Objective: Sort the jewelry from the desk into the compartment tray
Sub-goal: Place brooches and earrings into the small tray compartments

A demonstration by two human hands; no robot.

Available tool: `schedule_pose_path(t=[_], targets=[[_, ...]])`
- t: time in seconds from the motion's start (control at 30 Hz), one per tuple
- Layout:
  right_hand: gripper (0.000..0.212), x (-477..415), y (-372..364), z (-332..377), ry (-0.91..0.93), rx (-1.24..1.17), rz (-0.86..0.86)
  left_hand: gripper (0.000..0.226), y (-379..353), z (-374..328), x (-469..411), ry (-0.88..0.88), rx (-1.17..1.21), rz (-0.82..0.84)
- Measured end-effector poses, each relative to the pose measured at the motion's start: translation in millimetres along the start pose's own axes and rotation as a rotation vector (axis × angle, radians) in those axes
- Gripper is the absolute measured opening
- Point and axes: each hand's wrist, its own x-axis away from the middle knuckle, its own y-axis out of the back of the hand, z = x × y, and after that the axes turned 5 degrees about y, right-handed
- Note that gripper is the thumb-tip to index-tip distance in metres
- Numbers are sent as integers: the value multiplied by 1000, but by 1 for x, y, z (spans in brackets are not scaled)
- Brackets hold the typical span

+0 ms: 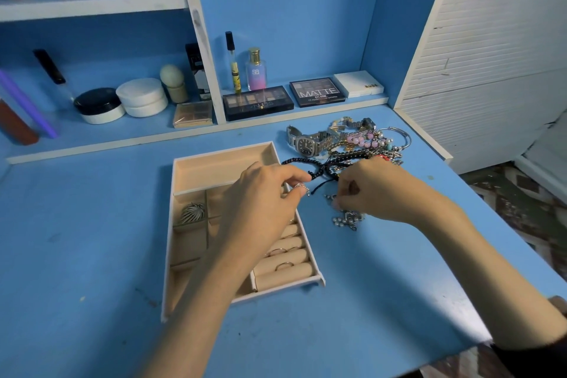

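Observation:
A beige compartment tray (181, 291) lies on the blue desk. A silver brooch (192, 212) rests in one small compartment, and rings (283, 265) sit in the roll slots at its right. My left hand (260, 205) hovers over the tray's right side, pinching a small silver ring (302, 189). My right hand (377, 190) is just right of it, fingertips closed on a small silver piece (333, 198) on the desk. A pearl-and-silver earring (346, 220) lies below it. The jewelry pile (356, 144), with a watch (306, 144) and bead bracelets, sits behind.
Eyeshadow palettes (257, 102), perfume bottles (255, 70) and cream jars (142, 97) stand on the low shelf behind the desk. A white slatted panel (478, 55) borders the right side. The desk's right edge (491, 258) drops to the floor.

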Motion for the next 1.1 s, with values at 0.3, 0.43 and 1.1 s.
schedule_pose_path(t=[0.3,0.43,1.1], targets=[[23,0,-6,-8,55,6,-44,17,-4,-7,1,-11,56,-13],[11,-2,-8,-8,65,28,-84,16,-5,-6,1,-13,56,-12],[6,-11,-18,35,77,-835,-336,17,43,57,-5,58,186,-172]])
